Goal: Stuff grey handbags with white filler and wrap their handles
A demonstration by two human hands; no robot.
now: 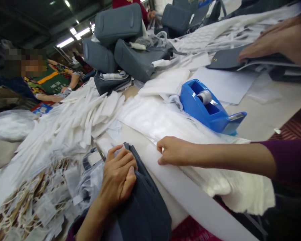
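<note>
My left hand (119, 177) is closed over the top edge of a dark blue-grey handbag (145, 207), which stands at the near edge of the table. My right hand (174, 150) reaches in from the right with its fingers curled in a pinch at a long white foam strip (190, 190). The strip runs toward the lower right, beside the bag. Past my right arm, a blue tape dispenser (205, 107) holds a small roll. White padding sheets (150, 117) lie under and around it.
Several grey handbags (117, 25) are piled at the back. White foam strips (72, 113) spread left; tags with strings (45, 204) lie lower left. A co-worker's hand (276, 47) rests on a grey bag piece (225, 57) at right. Another person (52, 80) works at far left.
</note>
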